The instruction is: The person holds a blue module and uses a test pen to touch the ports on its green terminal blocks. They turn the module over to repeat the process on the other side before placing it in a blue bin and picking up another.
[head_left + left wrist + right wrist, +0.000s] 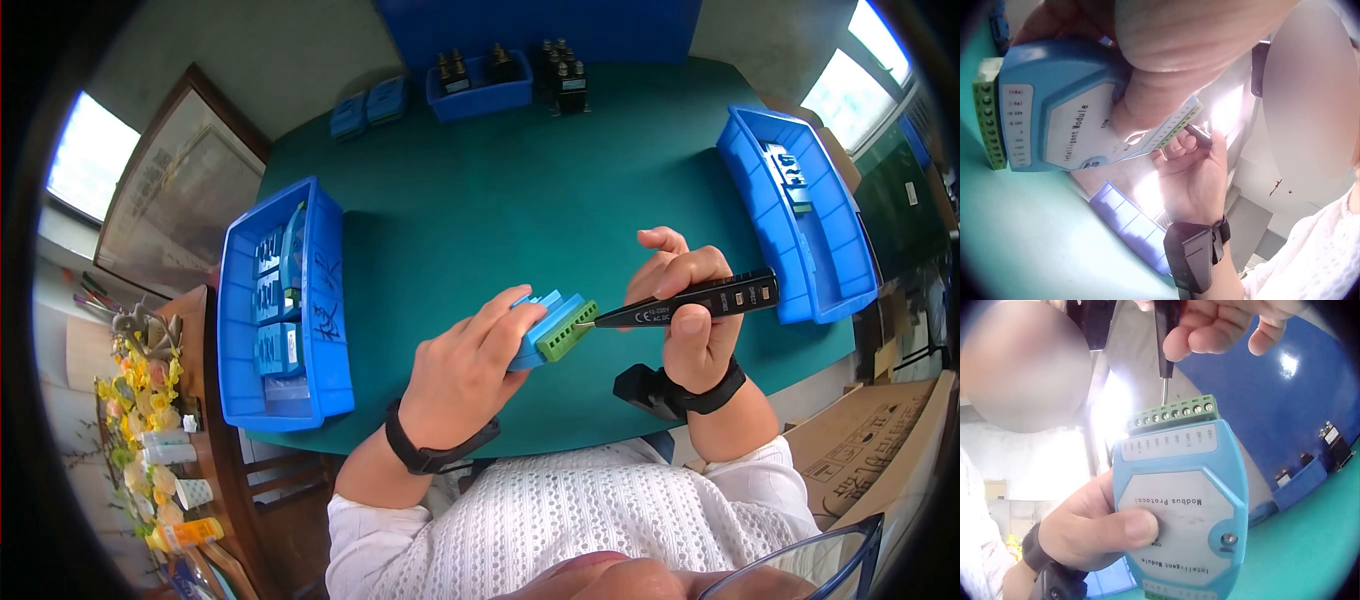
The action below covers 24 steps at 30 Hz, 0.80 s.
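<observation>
My left hand (463,367) grips a blue intelligent module (1185,506), its thumb pressed on the white label. Along each end of the module runs a green screw-terminal block (1175,414). In my right hand (690,300) is a black voltage tester screwdriver (715,298), pinched between thumb and fingers and marked 12-220V AC DC. Its metal tip meets the terminal block near the middle of the screw row in the right wrist view. The left wrist view shows the opposite green block (990,119) at the module's far end, with its wiring labels alongside.
On the green table (480,200), a blue bin (330,300) of similar modules stands at left. Another blue bin (835,240) with a few modules is at right. Toward the back are a small blue tray (485,100), black components (570,88) and blue pieces (368,105).
</observation>
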Tool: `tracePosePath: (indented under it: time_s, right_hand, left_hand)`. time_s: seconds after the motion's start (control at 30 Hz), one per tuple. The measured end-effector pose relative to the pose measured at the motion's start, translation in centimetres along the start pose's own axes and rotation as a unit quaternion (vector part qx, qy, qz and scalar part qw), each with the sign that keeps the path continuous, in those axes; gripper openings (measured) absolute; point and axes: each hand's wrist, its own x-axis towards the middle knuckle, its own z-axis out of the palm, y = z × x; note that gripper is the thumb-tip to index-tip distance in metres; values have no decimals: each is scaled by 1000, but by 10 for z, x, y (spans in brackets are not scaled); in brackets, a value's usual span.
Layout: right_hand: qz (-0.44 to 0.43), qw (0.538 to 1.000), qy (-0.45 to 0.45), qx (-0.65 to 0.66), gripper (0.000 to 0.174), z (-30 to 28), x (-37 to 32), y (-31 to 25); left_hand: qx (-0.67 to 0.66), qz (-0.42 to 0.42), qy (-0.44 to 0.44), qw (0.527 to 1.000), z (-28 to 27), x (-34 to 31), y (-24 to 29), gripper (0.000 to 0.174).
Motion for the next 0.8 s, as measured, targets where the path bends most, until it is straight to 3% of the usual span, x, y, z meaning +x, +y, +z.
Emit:
tracePosePath:
  time_s: [0.8]
  right_hand:
    - [-27, 999, -11, 26, 24, 2, -1, -1]
  left_hand:
    - [7, -2, 5, 1000, 1, -1, 0, 57]
